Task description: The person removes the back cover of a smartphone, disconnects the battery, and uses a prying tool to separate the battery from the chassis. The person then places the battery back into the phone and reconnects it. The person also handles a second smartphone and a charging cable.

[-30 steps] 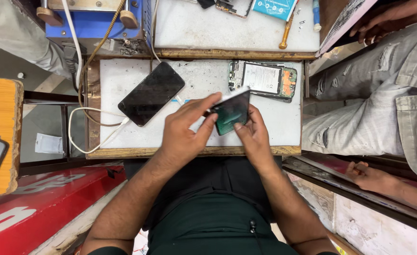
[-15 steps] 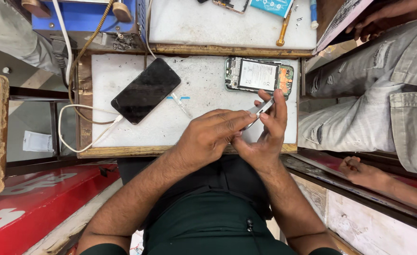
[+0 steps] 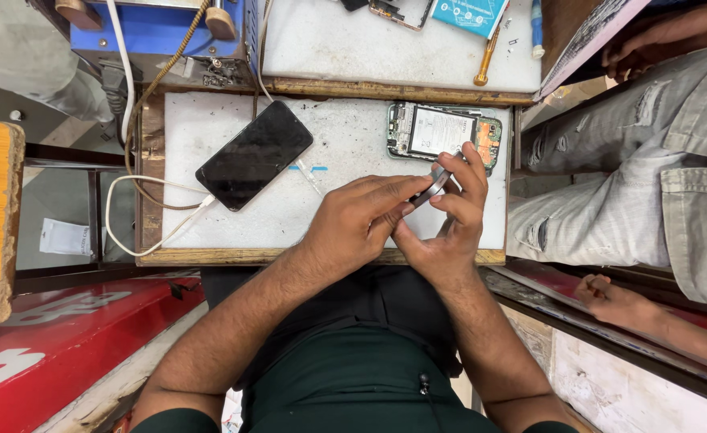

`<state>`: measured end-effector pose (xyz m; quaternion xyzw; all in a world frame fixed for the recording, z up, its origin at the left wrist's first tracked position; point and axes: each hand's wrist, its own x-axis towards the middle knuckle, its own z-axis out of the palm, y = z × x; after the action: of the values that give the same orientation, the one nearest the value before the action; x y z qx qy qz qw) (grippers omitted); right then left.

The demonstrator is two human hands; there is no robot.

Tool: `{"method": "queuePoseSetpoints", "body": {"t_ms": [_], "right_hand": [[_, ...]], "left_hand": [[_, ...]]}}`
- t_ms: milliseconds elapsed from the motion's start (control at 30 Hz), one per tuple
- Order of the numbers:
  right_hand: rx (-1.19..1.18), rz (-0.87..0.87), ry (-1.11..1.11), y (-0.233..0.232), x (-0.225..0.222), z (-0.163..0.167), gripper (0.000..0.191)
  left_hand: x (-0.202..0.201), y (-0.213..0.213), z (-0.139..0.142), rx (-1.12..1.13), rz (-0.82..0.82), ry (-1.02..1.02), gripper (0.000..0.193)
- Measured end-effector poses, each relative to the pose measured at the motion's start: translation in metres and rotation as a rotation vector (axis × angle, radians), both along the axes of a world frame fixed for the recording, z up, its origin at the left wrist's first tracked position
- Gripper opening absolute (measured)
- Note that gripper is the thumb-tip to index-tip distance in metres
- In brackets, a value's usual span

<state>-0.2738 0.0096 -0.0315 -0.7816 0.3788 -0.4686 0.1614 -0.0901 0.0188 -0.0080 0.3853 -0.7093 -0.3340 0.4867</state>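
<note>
The right hand (image 3: 450,220) pinches a thin grey metal-edged phone part (image 3: 432,189) between thumb and forefingers; most of it is hidden behind both hands. The left hand (image 3: 353,224) has its fingers pressed together against the part's near end. Just beyond the fingertips lies an opened phone with bare green circuit board (image 3: 443,132) on the white scuffed worktop (image 3: 345,136). Well left of the fingers rests a black-screened phone (image 3: 255,155), its cable partly cut off.

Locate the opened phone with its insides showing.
In the head view, the opened phone lies at the white mat's far right, just beyond the right hand.
</note>
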Motion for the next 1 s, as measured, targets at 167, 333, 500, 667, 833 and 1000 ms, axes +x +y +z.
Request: {"method": "queuePoseSetpoints", "body": {"t_ms": [167,333,500,667,833,1000], "right_hand": [[0.003,-0.033,0.080,-0.001,-0.006,0.012,0.066],[-0.029,-0.044,0.065,-0.002,-0.009,0.009,0.069],[-0.036,-0.053,-0.007,-0.001,-0.012,-0.001,0.071],[-0.095,-0.080,-0.059,0.004,-0.011,-0.009,0.073],[-0.107,-0.091,-0.057,0.007,-0.013,-0.013,0.075],[-0.099,-0.090,-0.033,0.004,-0.011,-0.011,0.075]], "left_hand": [[0.000,-0.002,0.002,0.004,0.007,-0.021,0.035],[0.005,-0.008,0.004,0.024,-0.011,-0.096,0.026],[0.021,-0.036,0.011,0.007,0.088,-0.100,0.024],[0.021,-0.090,0.013,0.000,0.167,-0.153,0.021],[-0.021,-0.145,0.016,-0.294,0.232,-0.347,0.029],[-0.079,-0.208,0.041,-0.597,0.296,-0.642,0.043]]}}
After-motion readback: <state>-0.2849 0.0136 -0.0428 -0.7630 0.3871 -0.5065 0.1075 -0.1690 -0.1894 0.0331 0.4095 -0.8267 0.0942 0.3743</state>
